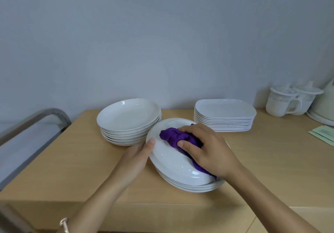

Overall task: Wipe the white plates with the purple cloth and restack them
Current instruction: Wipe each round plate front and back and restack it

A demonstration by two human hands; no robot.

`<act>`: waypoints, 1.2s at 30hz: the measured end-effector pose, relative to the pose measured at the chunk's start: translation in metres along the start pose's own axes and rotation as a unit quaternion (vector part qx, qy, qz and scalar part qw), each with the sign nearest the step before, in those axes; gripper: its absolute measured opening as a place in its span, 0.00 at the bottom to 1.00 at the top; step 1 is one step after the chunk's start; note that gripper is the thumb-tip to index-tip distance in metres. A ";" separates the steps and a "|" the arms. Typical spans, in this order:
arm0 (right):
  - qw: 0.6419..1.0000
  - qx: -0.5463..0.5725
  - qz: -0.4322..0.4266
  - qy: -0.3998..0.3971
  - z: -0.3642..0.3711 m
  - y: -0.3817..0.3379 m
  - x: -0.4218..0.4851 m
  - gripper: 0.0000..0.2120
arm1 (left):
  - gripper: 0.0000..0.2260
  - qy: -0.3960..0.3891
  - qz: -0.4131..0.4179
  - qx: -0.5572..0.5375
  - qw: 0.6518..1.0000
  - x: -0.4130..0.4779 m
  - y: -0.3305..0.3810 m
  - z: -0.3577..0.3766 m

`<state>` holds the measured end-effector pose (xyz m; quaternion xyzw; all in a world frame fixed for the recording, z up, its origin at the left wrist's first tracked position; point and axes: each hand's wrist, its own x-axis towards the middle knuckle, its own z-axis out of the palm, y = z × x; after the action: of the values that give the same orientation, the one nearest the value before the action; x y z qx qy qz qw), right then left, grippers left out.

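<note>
Closest in, the left wrist carries a bracelet (64, 224). The left hand (137, 158) grasps the left rim of the top plate (169, 162), thumb lying over the edge, fingers hidden underneath. That white plate sits slightly tilted on a low stack (191, 187) of similar plates near the front of the wooden table (72, 160). The right hand (207, 149) is clenched around the bunched purple cloth (173, 136), pressing it onto the top plate's surface; a strip of cloth trails out below the palm toward the plate's near right rim. Just behind and to the left, touching or nearly touching the top plate's far rim, is a taller stack of round deep plates (126, 117). Behind to the right, a stack of squarish plates (224, 110) stands apart. Green paper packets (323, 135) lie at the right edge. Far right, against the wall, are two lidded cups (282, 104) beside a white vessel (325, 106), cut off by the frame. A metal rail (45, 117) curves off the table's left side.
</note>
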<state>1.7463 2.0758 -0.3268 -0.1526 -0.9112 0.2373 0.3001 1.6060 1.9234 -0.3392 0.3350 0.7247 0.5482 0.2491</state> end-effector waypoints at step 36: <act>0.981 -0.045 0.170 -0.077 0.008 0.015 0.003 0.10 | 0.13 0.168 0.330 0.592 0.716 0.066 0.031 -0.057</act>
<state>1.7413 2.0868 -0.3393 -0.2999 -0.9021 0.2550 0.1768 1.5282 1.9427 -0.2930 0.5338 0.7749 0.1017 -0.3229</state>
